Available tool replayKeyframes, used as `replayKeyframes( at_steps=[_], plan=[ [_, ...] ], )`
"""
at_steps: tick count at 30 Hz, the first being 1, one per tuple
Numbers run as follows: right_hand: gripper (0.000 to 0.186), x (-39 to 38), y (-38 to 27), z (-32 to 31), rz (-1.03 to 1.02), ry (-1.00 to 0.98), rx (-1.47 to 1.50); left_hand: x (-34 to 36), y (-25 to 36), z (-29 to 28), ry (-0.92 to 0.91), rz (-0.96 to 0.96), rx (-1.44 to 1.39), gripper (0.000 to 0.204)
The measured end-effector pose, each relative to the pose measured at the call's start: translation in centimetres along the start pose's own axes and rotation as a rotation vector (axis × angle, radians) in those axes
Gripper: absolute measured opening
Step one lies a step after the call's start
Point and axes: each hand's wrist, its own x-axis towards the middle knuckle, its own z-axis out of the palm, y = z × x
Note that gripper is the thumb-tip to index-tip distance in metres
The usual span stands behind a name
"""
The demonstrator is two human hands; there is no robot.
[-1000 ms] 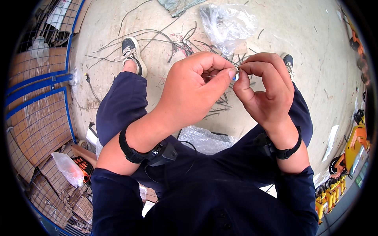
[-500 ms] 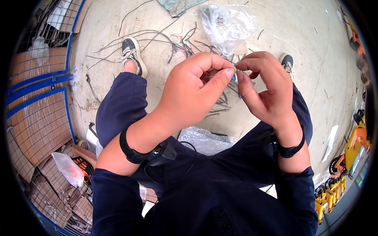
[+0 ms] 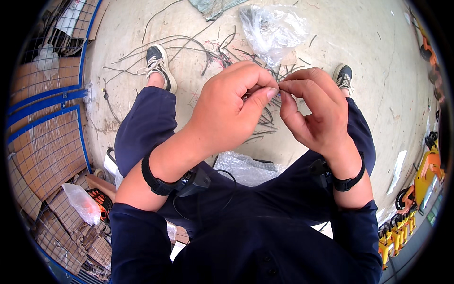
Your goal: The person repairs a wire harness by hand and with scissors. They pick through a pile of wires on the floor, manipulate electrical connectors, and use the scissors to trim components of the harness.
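My left hand (image 3: 232, 102) and my right hand (image 3: 318, 106) meet above the floor between my knees, their fingertips almost touching. Thumb and forefinger of the left hand are pinched together. The right fingers also close to a pinch against the same spot. Whatever lies between them is tiny and mostly hidden by the fingertips, so I cannot name it. Beneath and beyond the hands, a loose heap of dark cable offcuts (image 3: 208, 57) with some thin red strands lies on the concrete floor.
A crumpled clear plastic bag (image 3: 274, 31) lies beyond the hands. Bubble wrap (image 3: 247, 170) sits between my thighs. On the left stands a blue wire-mesh cage (image 3: 65, 100) with cardboard (image 3: 52, 151) inside. Yellow and orange equipment (image 3: 425, 177) lines the right edge.
Both hands have shifted slightly left, the right one more and a little lower. A blue piece that showed under the right fingertips is now almost hidden. The right shoe is more exposed.
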Motion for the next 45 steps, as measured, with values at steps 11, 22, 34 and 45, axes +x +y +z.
replayKeyframes(
  at_steps=[11, 22, 34, 45],
  plan=[
    [0.018, -0.1, -0.1, 0.4, 0.008, 0.048, -0.065, 0.0, 0.0, 0.5, -0.015, -0.033, -0.013, 0.004],
    [0.018, 0.2, 0.2, 0.6, 0.012, 0.105, -0.143, 0.1, 0.2, 1.0, 0.011, -0.231, -0.152, 0.009],
    [0.008, 0.1, 0.4, 0.0, 0.262, 0.027, 0.208, 0.2, 0.2, 0.9, 0.105, -0.234, -0.282, 0.012],
    [0.015, -0.4, 0.8, 0.8, 0.571, 0.072, 0.755, 0.3, -0.3, 0.7, 0.088, 0.153, 0.136, 0.018]
  ],
)
